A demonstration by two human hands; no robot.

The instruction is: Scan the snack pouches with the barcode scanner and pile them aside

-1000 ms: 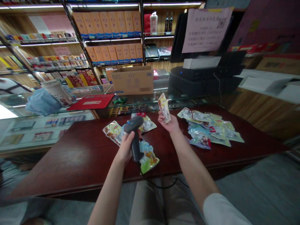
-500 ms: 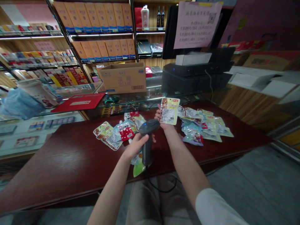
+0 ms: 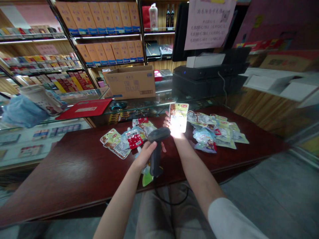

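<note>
My left hand (image 3: 147, 153) is wrapped round the grip of a dark grey barcode scanner (image 3: 156, 151), its head pointing right. In my right hand (image 3: 167, 122) is a yellow-and-brown snack packet (image 3: 178, 114), held upright with its printed back towards me. Bright white light from the scanner covers the packet's lower half and hides the print there. Left of the scanner lie several snack packets, among them a red one (image 3: 134, 138) and a yellow-brown one (image 3: 113, 141). A green pouch (image 3: 147, 178) lies partly behind the scanner's handle. To the right is a heap of packets (image 3: 224, 132).
The dark red wooden table (image 3: 74, 166) meets a glass counter carrying a cardboard box (image 3: 131, 83), a red folder (image 3: 84, 109) and a computer mouse (image 3: 118, 105). Behind the table stands a monitor (image 3: 180, 33) above a black machine (image 3: 196, 83). The scanner's cable (image 3: 174, 203) hangs over my lap.
The scanner's light has come on and now falls on the packet. My right hand has shifted the packet slightly left. My left hand keeps hold of the scanner.
</note>
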